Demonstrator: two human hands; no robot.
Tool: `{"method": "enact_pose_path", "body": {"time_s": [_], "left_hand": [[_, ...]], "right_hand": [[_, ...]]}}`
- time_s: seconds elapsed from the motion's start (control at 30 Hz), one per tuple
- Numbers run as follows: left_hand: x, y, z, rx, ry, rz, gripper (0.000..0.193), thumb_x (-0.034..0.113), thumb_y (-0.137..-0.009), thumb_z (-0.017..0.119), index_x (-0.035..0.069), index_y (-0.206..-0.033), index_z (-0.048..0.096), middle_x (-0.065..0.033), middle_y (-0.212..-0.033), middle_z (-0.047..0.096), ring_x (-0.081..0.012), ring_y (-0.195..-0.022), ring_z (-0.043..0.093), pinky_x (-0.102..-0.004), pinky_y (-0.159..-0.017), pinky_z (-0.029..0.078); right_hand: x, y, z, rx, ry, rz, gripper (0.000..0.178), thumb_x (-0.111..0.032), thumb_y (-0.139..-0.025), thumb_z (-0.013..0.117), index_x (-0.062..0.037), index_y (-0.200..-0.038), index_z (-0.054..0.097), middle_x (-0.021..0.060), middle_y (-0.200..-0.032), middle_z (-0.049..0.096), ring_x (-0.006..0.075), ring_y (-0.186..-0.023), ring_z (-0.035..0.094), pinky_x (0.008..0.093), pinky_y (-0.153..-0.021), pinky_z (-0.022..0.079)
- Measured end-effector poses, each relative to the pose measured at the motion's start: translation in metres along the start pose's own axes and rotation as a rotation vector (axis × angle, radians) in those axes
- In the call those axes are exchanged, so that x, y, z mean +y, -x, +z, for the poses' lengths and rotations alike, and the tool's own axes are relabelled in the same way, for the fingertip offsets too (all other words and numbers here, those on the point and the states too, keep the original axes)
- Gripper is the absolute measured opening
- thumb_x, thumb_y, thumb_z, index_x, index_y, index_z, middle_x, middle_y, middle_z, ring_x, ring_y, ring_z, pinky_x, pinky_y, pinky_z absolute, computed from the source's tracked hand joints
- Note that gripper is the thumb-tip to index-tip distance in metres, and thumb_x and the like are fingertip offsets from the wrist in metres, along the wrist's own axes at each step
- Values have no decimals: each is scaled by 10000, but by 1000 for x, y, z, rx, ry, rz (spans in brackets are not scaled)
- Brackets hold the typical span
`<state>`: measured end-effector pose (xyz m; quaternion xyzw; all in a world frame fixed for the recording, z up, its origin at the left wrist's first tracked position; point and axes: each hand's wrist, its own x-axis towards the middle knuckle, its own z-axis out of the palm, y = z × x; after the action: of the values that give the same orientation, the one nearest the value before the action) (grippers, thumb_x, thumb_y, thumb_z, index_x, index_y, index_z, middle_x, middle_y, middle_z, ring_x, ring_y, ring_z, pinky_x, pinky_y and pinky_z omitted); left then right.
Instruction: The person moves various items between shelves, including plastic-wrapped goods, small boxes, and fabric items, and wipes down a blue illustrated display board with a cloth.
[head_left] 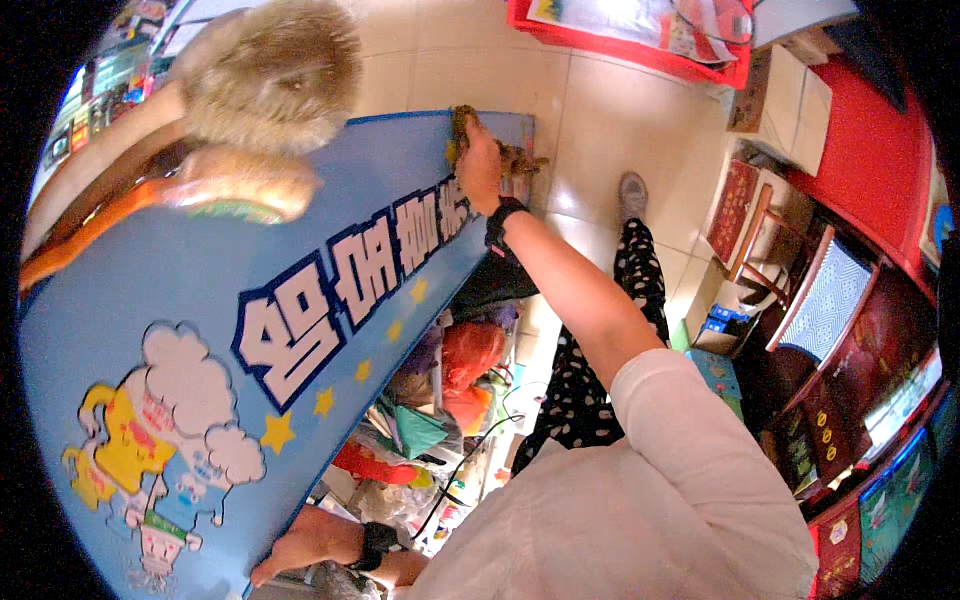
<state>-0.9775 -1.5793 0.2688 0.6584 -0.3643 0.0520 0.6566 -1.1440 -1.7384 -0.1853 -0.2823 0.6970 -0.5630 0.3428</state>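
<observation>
A long blue board (350, 230) slants across my left side, with white dark-edged lettering, yellow stars and cartoon figures. At its far end my right hand (480, 172) is closed on a crumpled brown-and-yellow cloth (464, 125), pressed against the board. More brown cloth shows beside that hand. My left hand (310, 545) is on the board's near edge, its fingers together at the rim and partly hidden. Both wrists wear black bands.
A fluffy brush head (275, 75) and an orange-handled brush (235, 185) loom over the board at upper left. Bags and cloths (420, 420) crowd beneath its edge. Right of me are a cardboard box (785, 105) and a wooden chair (825, 295); a red tray (640, 45) lies ahead.
</observation>
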Motion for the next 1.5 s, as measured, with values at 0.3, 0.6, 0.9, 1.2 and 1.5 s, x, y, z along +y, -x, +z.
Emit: {"method": "enact_pose_path", "body": {"time_s": [0.3, 0.6, 0.9, 1.2, 1.5], "left_hand": [[-9, 4, 21, 4, -13, 1, 1111, 872, -886, 375, 21, -1592, 259, -201, -1629, 300, -411, -1431, 344, -531, -1229, 237], [12, 0, 4, 52, 121, -75, 1106, 872, -888, 373, 23, -1588, 270, -201, -1622, 313, -412, -1424, 356, -527, -1226, 247], [2, -4, -1, -3, 411, -312, 1108, 872, -898, 343, -4, -1574, 281, -179, -1619, 327, -381, -1435, 361, -500, -1229, 250], [-6, -5, -8, -220, 388, -301, 1138, 926, -833, 362, 96, -1605, 264, -161, -1648, 291, -437, -1460, 308, -608, -1227, 203], [-8, -2, 6, 76, 316, -208, 1041, 837, -898, 428, 48, -1571, 338, -177, -1597, 375, -426, -1376, 433, -583, -1192, 321]], "right_hand": [[106, -51, 7, -155, 302, 282, 265, -94, -849, 679, -27, -1105, 668, 260, -988, 721, 450, -939, 699, 543, -817, 568], [-61, 17, -25, -284, 317, -10, 302, -101, -892, 630, 90, -1123, 591, 338, -839, 659, 508, -831, 662, 561, -711, 547], [-344, 139, -98, -338, -124, -586, 714, -138, -819, 794, 84, -1416, 472, 206, -1057, 569, 365, -885, 644, 426, -687, 565], [-342, 96, -67, -129, 100, -496, 696, -63, -771, 742, -8, -1427, 513, 187, -1054, 505, 366, -913, 598, 437, -742, 548], [-246, 73, -60, -81, 321, -332, 540, -129, -874, 717, 74, -1345, 549, 296, -1193, 588, 451, -1052, 632, 499, -859, 555]]}}
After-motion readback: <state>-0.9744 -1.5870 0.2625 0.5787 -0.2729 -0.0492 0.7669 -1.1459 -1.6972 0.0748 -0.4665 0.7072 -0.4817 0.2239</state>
